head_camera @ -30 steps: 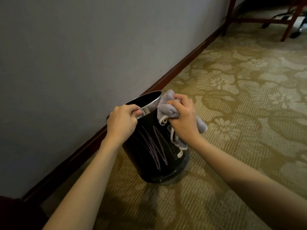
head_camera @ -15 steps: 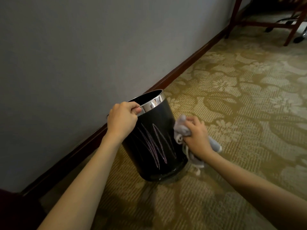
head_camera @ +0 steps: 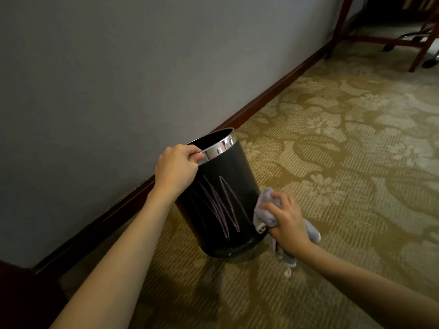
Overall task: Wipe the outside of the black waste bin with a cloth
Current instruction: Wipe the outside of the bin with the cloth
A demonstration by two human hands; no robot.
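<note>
The black waste bin (head_camera: 228, 186) with a shiny metal rim stands on the carpet close to the wall, tilted a little away from it. Purple streak marks run down its near side. My left hand (head_camera: 177, 169) grips the rim on the near left. My right hand (head_camera: 286, 220) holds a bunched grey cloth (head_camera: 264, 210) pressed against the bin's lower right side, near the base. Loose ends of the cloth hang below and behind the hand.
A grey wall (head_camera: 118, 79) with a dark wooden skirting board (head_camera: 273, 93) runs along the left. Patterned olive carpet (head_camera: 344, 150) covers the floor. Red-brown wooden furniture legs (head_camera: 337, 27) and chair castors stand at the far top right.
My right hand has slid the cloth down the bin's right side, from the rim to near the base. My left hand stays on the rim.
</note>
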